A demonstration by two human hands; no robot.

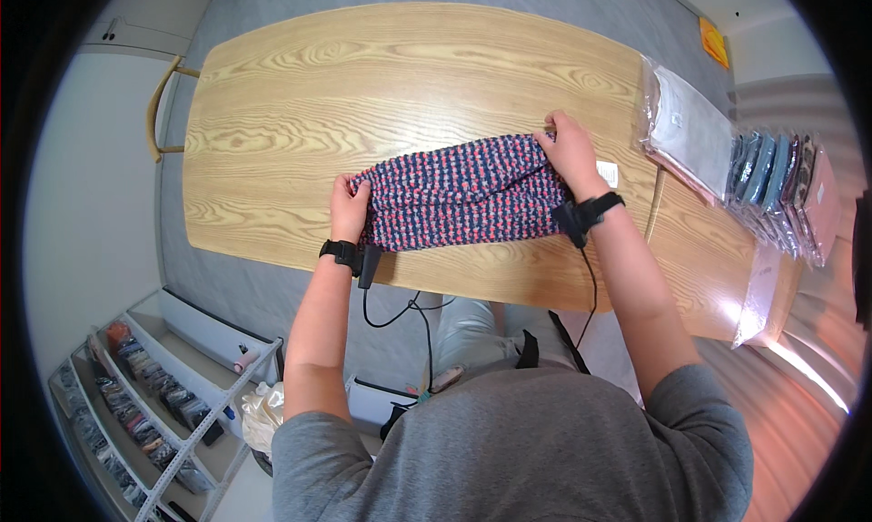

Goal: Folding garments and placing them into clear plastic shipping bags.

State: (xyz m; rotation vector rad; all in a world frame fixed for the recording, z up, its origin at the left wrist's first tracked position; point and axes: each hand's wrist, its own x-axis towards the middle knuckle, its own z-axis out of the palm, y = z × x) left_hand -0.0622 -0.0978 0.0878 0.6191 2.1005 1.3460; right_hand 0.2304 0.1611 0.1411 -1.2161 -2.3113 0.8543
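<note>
A folded piece of patterned fabric [463, 195], navy with rows of pink and white marks, lies across the near middle of the wooden table. It looks like a garment, though its exact kind is hidden by the folding. My left hand [349, 210] grips its left end, thumb on top and fingers curled round the edge. At the far right corner, my right hand [572, 155] is closed on the fabric. A crease runs slantwise across the right half. Just beyond the right end lies a small white label or card [608, 173], partly hidden by my right wrist.
Clear-bagged folded clothes [686, 127] lie at the table's right, beside a row of more bagged garments [781, 182]. A clear plastic bag [757, 295] sits near the right edge. Black cables [427, 327] hang from my wrist straps. Shelves of packed goods [150, 404] stand lower left.
</note>
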